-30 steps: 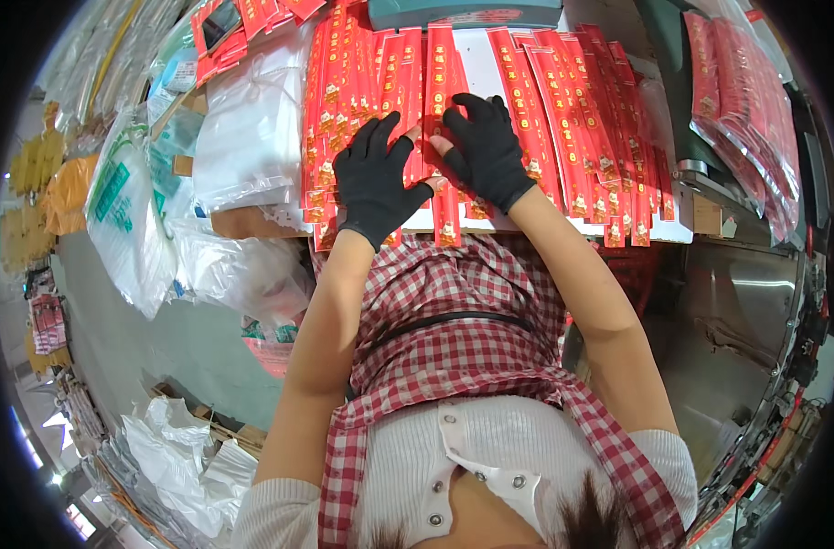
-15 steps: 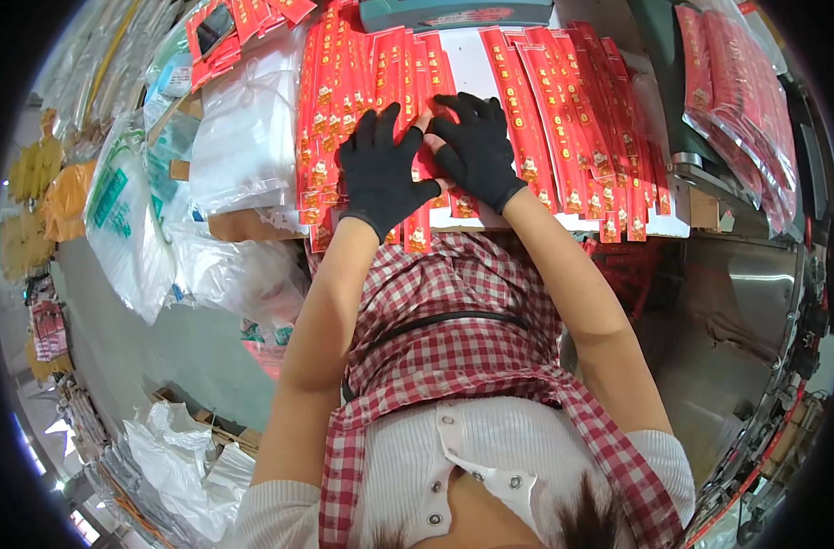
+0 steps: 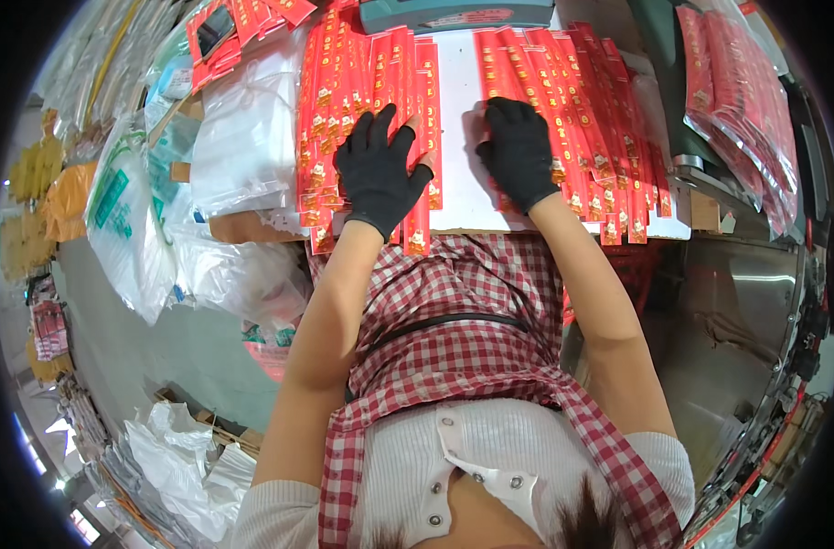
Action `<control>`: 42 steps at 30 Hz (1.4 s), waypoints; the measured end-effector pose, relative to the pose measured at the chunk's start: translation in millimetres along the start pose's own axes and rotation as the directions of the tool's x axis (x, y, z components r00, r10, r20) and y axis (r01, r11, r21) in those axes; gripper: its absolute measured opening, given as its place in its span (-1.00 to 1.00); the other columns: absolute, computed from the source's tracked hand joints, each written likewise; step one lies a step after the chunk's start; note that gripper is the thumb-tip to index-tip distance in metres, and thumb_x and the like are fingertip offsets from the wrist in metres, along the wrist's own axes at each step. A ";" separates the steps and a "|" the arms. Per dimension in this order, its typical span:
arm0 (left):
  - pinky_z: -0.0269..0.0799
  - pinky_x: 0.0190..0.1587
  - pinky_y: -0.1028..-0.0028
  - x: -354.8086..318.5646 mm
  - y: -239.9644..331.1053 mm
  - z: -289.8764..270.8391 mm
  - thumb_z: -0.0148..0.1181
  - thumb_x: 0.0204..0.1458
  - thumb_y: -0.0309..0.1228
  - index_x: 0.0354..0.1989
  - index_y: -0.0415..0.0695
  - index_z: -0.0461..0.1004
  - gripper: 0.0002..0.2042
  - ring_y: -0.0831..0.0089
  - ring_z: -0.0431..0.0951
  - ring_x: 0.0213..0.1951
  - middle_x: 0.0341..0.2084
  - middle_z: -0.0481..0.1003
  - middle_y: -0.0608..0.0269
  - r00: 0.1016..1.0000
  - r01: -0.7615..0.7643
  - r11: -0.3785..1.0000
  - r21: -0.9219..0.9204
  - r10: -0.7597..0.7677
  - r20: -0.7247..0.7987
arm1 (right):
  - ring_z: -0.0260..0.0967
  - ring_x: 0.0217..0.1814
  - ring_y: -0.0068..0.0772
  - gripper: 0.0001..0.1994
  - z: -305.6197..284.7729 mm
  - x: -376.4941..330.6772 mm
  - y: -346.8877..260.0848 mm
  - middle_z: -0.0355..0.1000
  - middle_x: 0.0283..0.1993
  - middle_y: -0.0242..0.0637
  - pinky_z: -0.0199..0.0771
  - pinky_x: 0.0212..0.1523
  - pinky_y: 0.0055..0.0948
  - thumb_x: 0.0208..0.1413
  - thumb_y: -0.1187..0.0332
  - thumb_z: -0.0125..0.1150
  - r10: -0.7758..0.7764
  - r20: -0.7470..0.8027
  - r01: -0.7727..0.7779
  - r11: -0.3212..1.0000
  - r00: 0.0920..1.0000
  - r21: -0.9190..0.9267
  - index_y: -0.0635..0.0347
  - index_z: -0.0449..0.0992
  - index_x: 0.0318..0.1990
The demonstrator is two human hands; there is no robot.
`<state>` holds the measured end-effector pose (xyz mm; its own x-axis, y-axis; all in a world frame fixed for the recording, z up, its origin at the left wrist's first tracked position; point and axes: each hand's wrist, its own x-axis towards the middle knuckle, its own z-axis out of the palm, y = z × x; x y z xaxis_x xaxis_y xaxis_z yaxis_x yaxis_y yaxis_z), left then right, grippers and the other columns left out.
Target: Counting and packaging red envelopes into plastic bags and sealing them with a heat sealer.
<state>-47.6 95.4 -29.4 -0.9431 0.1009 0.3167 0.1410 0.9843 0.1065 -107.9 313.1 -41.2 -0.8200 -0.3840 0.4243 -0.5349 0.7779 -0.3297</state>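
Note:
Long, narrow red packets with gold print and a small figure at the near end lie side by side in two overlapping batches, a left batch (image 3: 426, 91) and a right batch (image 3: 582, 110). On the left batch rests my left hand (image 3: 376, 174), in a black glove with bare fingertips, its fingers apart and the thumb stretched toward the batch's right edge. My right hand (image 3: 519, 151), gloved the same way, is closed with bent fingers over the leftmost red packet (image 3: 488, 66) of the right batch. The hand covers much of that packet.
White table surface (image 3: 458, 91) shows between the batches. A grey-blue box (image 3: 454, 16) stands at the far edge. Clear plastic bags (image 3: 243, 137) lie left of the batches, with a phone (image 3: 214, 27) beyond them. Wrapped red packets (image 3: 742, 110) sit at far right.
My right hand has moved right, away from my left hand, and a red packet has shifted from the left batch to the right one. The white gap is wider. My left hand has barely moved.

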 end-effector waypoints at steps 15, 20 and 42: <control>0.16 0.16 0.02 -2.1 8.2 2.4 0.21 -0.05 -0.24 0.13 0.19 0.47 -0.53 0.14 0.22 0.28 0.24 0.26 0.19 0.991 0.123 0.989 -0.076 -0.127 -0.049 | 0.12 0.32 0.02 -0.21 8.9 -2.5 -46.5 0.25 0.24 -0.01 -0.13 0.28 0.23 -0.18 -0.12 0.30 -0.009 0.054 0.012 0.999 0.999 -0.051 0.21 0.31 0.17; 0.15 0.16 0.03 -1.4 7.7 1.2 0.26 -0.10 -0.25 0.10 0.21 0.49 -0.53 0.14 0.23 0.27 0.23 0.27 0.20 0.985 0.162 0.982 -0.098 -0.167 -0.051 | 0.17 0.28 0.01 -0.21 16.8 4.5 -59.9 0.28 0.20 -0.03 -0.03 0.23 0.15 -0.22 -0.05 0.34 0.125 0.051 -0.128 0.989 0.991 0.068 0.21 0.29 0.17; 0.21 0.14 0.01 -2.6 15.8 3.3 0.34 -0.19 -0.21 0.10 0.20 0.47 -0.46 0.09 0.22 0.26 0.25 0.22 0.18 0.966 0.248 0.955 -0.163 -0.257 -0.035 | 0.31 0.19 -0.09 -0.53 24.4 15.2 -38.9 0.37 0.16 -0.23 0.30 0.10 -0.06 -0.15 0.26 0.36 -0.035 0.038 0.033 0.999 0.999 0.043 0.07 0.46 0.00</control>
<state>-43.9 111.2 -31.6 -0.9365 -0.1609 0.3116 -0.0506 0.9412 0.3341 -104.6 264.9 -42.5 -0.8081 -0.4297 0.4028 -0.5700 0.7429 -0.3511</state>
